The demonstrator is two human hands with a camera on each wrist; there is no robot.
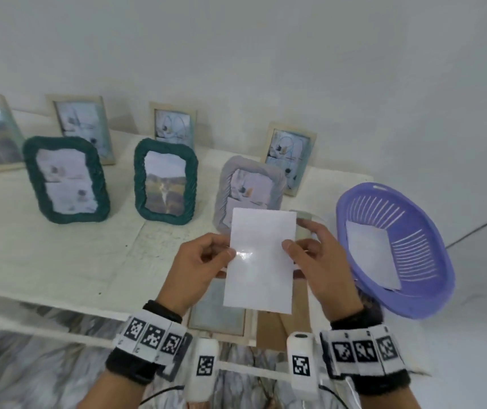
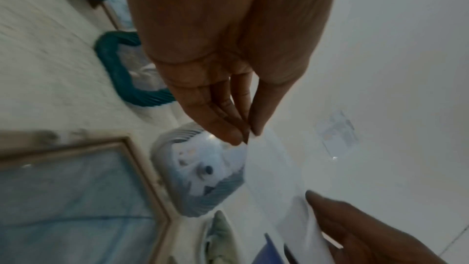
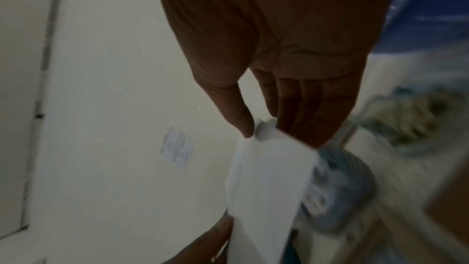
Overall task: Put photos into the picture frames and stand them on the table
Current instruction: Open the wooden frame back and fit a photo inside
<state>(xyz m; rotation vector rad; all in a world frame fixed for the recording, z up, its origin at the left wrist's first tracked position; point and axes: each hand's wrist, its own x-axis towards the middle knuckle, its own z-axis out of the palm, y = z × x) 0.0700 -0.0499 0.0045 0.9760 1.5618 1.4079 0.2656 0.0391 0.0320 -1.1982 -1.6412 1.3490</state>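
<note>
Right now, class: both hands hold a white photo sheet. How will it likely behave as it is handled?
The photo sheet looks thin, so it is probably light and bends easily; the left hand and right hand pinch opposite edges, which likely keeps it flat. A glare patch hints at a glossy face, perhaps slippery and easily smudged.

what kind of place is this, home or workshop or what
Probably an indoor room set up for a recorded demo rather than a lived-in home: a cloth-covered table against a bare white wall, framed photos in rows, and a purple basket of spare prints.
</note>
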